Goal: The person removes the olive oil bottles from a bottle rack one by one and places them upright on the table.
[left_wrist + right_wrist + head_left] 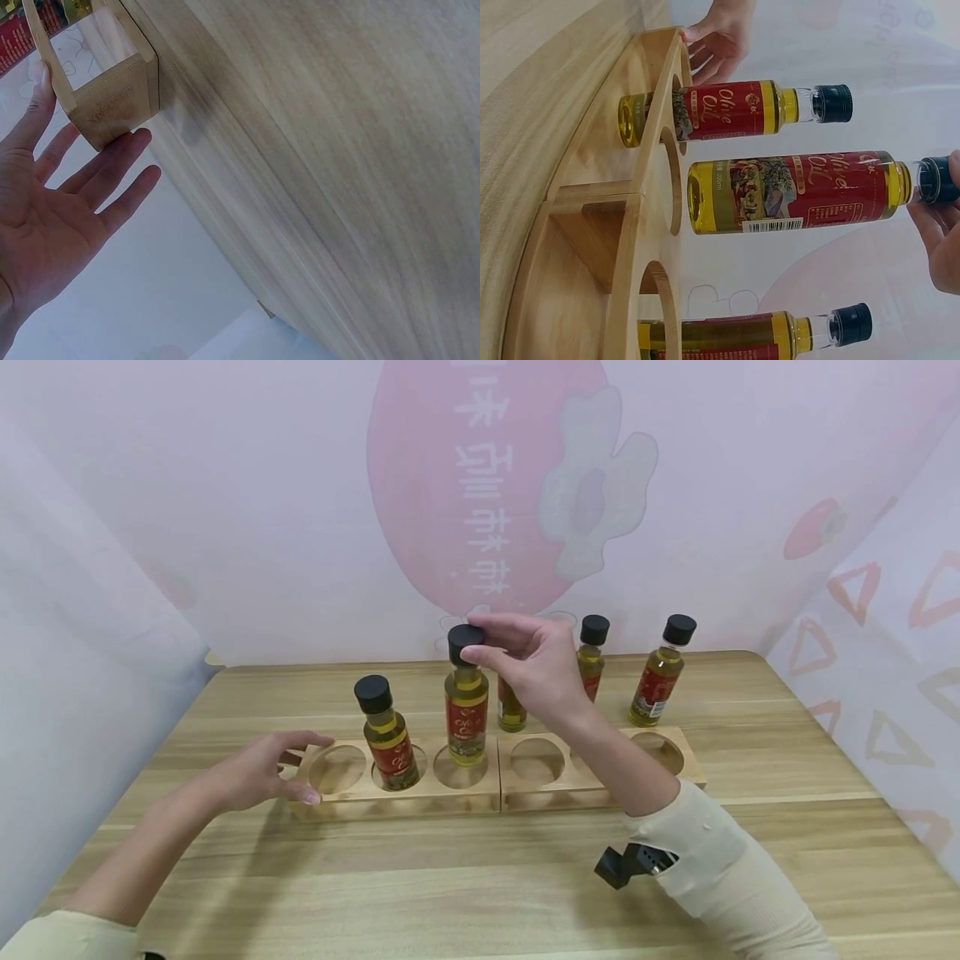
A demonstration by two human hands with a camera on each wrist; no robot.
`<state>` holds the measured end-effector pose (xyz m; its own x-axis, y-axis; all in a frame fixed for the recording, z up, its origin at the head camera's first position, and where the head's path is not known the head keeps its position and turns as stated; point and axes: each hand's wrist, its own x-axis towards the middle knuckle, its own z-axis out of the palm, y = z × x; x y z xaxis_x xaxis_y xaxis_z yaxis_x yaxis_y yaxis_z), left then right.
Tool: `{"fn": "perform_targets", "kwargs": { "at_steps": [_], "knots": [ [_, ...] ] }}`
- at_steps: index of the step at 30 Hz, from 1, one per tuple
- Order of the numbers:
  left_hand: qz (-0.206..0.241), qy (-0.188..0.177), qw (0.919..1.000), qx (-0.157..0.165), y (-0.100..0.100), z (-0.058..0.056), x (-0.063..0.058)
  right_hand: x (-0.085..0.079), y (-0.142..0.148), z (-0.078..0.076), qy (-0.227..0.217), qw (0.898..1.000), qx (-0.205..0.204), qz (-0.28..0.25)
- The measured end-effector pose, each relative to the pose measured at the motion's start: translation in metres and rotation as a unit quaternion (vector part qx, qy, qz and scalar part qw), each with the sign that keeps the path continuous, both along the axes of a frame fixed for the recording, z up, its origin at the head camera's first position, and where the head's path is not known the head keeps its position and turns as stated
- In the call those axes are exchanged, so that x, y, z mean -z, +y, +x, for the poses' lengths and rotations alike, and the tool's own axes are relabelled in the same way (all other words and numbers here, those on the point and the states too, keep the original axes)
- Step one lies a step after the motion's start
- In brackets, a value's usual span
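Pinched by its black cap, an olive oil bottle (pixel 467 718) hangs upright from my right hand (pixel 546 672). Its base is above the right-hand hole of the left wooden rack (pixel 420 811); the right wrist view shows the bottom (pixel 700 199) apart from the rim. A second olive oil bottle (pixel 392 756) stands in that rack's middle hole, leaning slightly in the head view. My left hand (pixel 255 768) holds the rack's left end, thumb at the front edge and index finger over the back corner. In the left wrist view its other fingers (pixel 109 176) spread near the end panel (pixel 120 105).
A second three-hole wooden rack (pixel 558 798) abuts the first on the right, partly covered by my right forearm. Behind it stand three more oil bottles: one (pixel 512 710) partly behind my hand, another (pixel 592 664), and one (pixel 657 687) at far right. A fabric backdrop (pixel 262 527) rises behind the table.
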<state>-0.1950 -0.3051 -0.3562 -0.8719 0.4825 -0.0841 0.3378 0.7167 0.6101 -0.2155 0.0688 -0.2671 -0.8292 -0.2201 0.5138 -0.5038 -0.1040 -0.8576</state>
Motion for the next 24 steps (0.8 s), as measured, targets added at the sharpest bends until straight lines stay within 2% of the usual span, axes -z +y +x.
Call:
{"fn": "perform_targets", "kwargs": {
  "at_steps": [15,24],
  "knots": [
    [0.004,-0.001,1.0,0.003,-0.001,0.0,0.001,-0.005,-0.013,-0.011,-0.009,1.0,0.014,-0.02],
    [0.0,0.001,1.0,-0.003,0.0,0.001,0.001,0.001,-0.022,-0.022,-0.002,0.999,0.028,-0.02]
  ]
}}
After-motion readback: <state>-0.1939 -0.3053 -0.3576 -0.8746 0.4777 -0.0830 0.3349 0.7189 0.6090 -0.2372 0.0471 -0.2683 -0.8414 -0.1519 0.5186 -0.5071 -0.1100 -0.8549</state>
